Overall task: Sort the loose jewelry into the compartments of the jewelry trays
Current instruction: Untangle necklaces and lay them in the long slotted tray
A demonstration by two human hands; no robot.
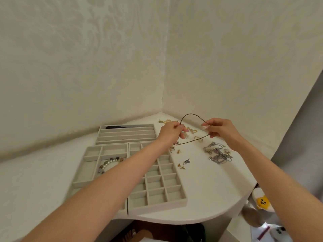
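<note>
Both forearms stretch across the trays. The left hand (172, 131) and right hand (220, 130) each pinch the brown cord necklace (190, 114), spreading it into a loop above the counter (209, 189), probably to straighten it for a long slot. The slotted tray (126, 137) at the back holds one dark item (113, 127), too dim to identify. The nearer left tray (106, 147) holds a beaded bracelet (110, 163). A tangle of silver chains (218, 154) lies loose.

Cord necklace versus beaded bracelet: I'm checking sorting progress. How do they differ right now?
The cord necklace is held up by the left hand and right hand; the beaded bracelet lies in a tray compartment. The necklace is a thin brown cord; the bracelet is chunky mixed beads. Both are single strands.
</note>
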